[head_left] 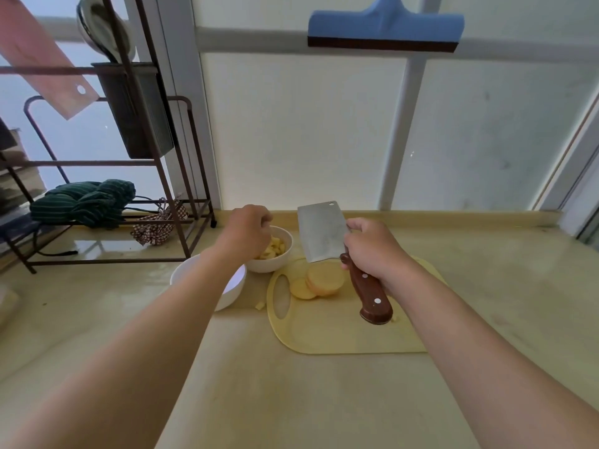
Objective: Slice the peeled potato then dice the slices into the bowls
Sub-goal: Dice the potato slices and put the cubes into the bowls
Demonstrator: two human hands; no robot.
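Round potato slices (pixel 319 280) lie stacked on the pale yellow cutting board (pixel 343 335). My right hand (pixel 372 247) grips the brown handle of a cleaver (pixel 321 231) and holds its blade up above the slices. My left hand (pixel 248 230) hovers over the far white bowl (pixel 278 262), which holds diced potato (pixel 274 249). Its fingers point down into the bowl and are hidden, so I cannot see whether they hold anything. A second white bowl (pixel 231 288) stands nearer, mostly hidden under my left forearm.
A single potato cube (pixel 259 306) lies on the counter beside the board's handle hole. A brown metal rack (pixel 181 234) stands at the left with a green striped cloth (pixel 84 202) and a checked cloth (pixel 155 226). A blue squeegee (pixel 385 25) hangs on the window.
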